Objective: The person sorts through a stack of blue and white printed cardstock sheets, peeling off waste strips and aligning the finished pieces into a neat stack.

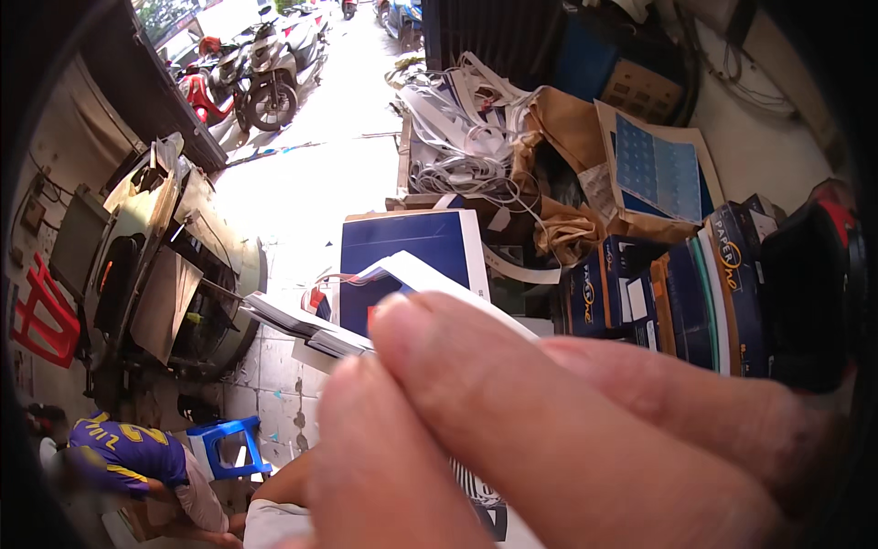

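My right hand (549, 421) looms very large and blurred in front of everything, reaching in from the lower right. Its thumb and forefinger press together in a pinch, with another finger bent behind them. Whatever may be between the tips is too small or hidden to make out. Beyond the fingertips lie stacked white-edged sheets (315, 334), partly covered by the hand. Behind these is a dark blue panel with a pale border (412, 233). My left hand does not show.
A heap of white paper strips (466, 119) fills a box at the back. Blue paper cartons (585, 297) line the right. At left stands a machine (137, 265). A person in a purple shirt (137, 453) bends near a blue stool (229, 448). Motorcycles (270, 78) are parked outside.
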The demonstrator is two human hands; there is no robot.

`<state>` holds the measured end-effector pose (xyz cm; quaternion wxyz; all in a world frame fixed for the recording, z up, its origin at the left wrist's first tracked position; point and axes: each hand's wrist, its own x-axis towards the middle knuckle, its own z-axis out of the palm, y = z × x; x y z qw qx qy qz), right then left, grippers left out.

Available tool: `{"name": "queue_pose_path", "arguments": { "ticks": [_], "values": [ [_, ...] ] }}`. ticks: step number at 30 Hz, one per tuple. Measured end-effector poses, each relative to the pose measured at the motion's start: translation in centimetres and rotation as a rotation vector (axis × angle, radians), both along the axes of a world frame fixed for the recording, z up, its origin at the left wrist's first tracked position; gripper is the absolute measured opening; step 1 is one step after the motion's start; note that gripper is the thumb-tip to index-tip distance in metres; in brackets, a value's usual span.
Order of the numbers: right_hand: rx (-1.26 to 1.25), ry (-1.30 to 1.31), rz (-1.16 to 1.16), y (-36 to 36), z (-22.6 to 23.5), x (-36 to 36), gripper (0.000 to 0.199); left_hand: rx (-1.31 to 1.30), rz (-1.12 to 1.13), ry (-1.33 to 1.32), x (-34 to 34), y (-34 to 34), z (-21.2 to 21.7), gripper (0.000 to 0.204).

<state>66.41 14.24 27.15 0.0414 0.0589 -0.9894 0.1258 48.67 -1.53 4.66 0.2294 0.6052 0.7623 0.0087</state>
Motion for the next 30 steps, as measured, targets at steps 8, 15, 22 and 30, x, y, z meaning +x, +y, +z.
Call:
{"name": "queue_pose_path", "arguments": {
  "ticks": [8, 15, 22, 30],
  "values": [
    [0.031, -0.052, -0.079, -0.6, -0.3, 0.2, 0.059, 0.265, 0.084, -0.041, 1.1, 0.3, -3.0, 0.019],
    [0.036, -0.04, -0.102, -0.2, 0.2, -0.5, 0.055, 0.314, 0.095, -0.003, 1.0, -0.2, -2.6, 0.019],
    [0.035, -0.023, -0.038, 0.5, 2.3, -1.3, 0.051, 0.171, 0.087, -0.059, 1.1, -1.1, -2.6, 0.046],
    [0.017, -0.324, 0.11, 2.2, -1.8, -4.7, 0.047, 0.152, 0.13, -0.075, 2.2, -1.3, -2.4, 0.043]
  ]
}}
